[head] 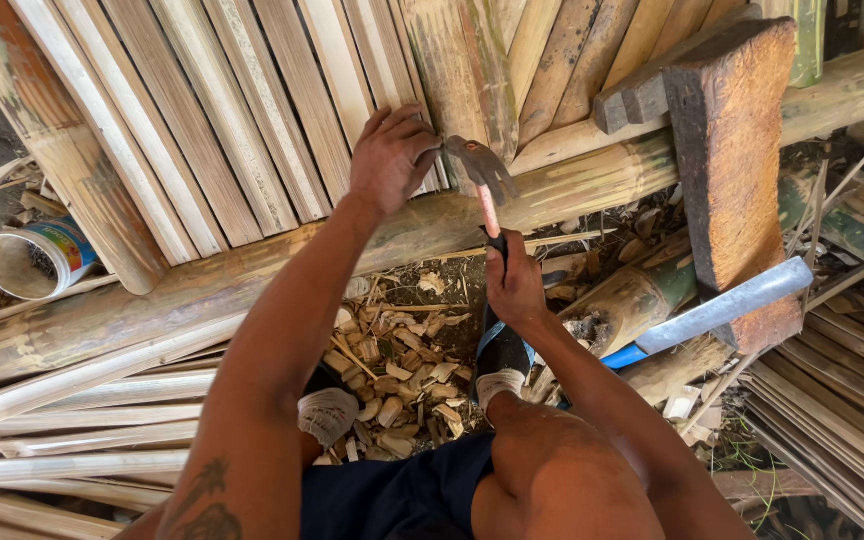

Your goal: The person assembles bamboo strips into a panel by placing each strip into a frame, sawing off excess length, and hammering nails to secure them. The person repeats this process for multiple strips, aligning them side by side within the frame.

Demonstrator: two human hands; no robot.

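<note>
Head view, looking down past bare knees and dark shorts. Left hand [392,158] pressed on pale bamboo slats [252,110], fingers [414,132] curled at the slat edge beside the hammer head, as if pinching something too small to make out. Right hand [514,285] closed around the dark grip of a small hammer [484,185]; reddish handle rising up and left, rusty metal head just beside the left fingertips, over the thick bamboo pole [252,270] crossing under the slats. Below the pole, between two feet in white socks, a heap of bamboo chips [402,370] on the ground. Off to the right, a broad wooden block [732,160] leaning across the pole, and against its lower end a long blade with a blue handle [722,312]. At the left edge, an open tin can [37,260] lying on its side. More split bamboo strips [82,420] stacked at lower left.
</note>
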